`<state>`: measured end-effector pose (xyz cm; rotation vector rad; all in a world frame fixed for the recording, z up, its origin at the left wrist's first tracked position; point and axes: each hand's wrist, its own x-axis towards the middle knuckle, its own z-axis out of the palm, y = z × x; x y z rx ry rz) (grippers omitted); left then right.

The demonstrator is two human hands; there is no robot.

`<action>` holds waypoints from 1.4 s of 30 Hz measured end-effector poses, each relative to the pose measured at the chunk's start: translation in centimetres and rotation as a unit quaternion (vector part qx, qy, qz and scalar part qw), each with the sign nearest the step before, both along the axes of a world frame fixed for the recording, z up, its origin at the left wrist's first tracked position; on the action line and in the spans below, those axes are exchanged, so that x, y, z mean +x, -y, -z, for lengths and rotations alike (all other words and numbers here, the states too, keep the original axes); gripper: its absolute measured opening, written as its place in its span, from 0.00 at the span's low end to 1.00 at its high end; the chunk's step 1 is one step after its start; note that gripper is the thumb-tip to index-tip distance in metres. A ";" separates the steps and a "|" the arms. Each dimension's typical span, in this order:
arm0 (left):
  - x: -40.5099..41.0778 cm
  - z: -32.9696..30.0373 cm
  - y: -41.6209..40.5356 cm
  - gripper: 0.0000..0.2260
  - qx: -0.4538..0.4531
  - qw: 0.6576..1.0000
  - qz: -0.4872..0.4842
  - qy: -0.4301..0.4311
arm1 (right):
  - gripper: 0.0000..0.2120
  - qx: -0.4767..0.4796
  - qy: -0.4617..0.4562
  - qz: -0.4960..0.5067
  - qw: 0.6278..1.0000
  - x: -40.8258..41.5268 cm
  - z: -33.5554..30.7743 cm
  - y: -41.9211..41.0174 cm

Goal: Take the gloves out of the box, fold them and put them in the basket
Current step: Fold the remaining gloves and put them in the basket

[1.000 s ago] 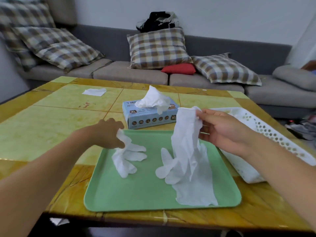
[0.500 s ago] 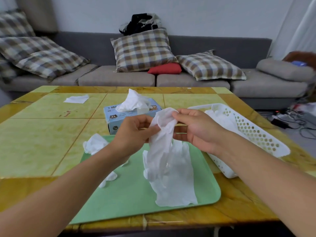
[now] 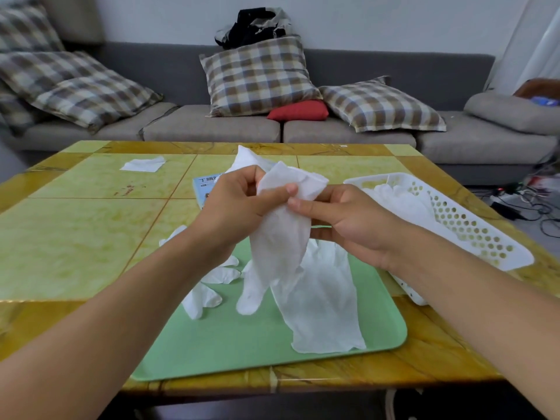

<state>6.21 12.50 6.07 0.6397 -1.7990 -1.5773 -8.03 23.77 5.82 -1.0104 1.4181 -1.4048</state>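
While my left hand was down at a crumpled glove on the tray a second ago, it has since come up, and now both hands meet at chest height over the tray. Nearest me, below the hands, the green tray sits on the table. On it, a flat glove lies under my right hand, and the crumpled glove my left hand let go lies beneath my left wrist. Between the hands hangs the held glove, its fingers dangling down toward the tray. My left thumb and fingers pinch its cuff from one side; my right hand's fingers pinch it from the other. I judge this two-handed grip to mean the folding of this glove is about to begin. Beyond my left hand, the glove box is mostly hidden, with another glove poking from its top. Past my right hand, the white basket already holds white gloves.
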 end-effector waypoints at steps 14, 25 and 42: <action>0.2 -0.4 -0.6 0.14 -0.107 0.991 -0.079 -0.021 | 0.11 -0.069 0.059 0.133 0.987 -1.3 -1.5 -0.5; -0.1 -0.4 -1.2 0.14 0.165 0.980 0.092 -0.056 | 0.22 -0.049 -0.215 0.136 0.966 -0.4 -1.7 -1.4; 0.9 -2.6 -1.0 0.18 0.097 0.990 0.106 -0.017 | 0.19 0.008 0.056 -0.036 0.998 -1.8 -2.0 -4.0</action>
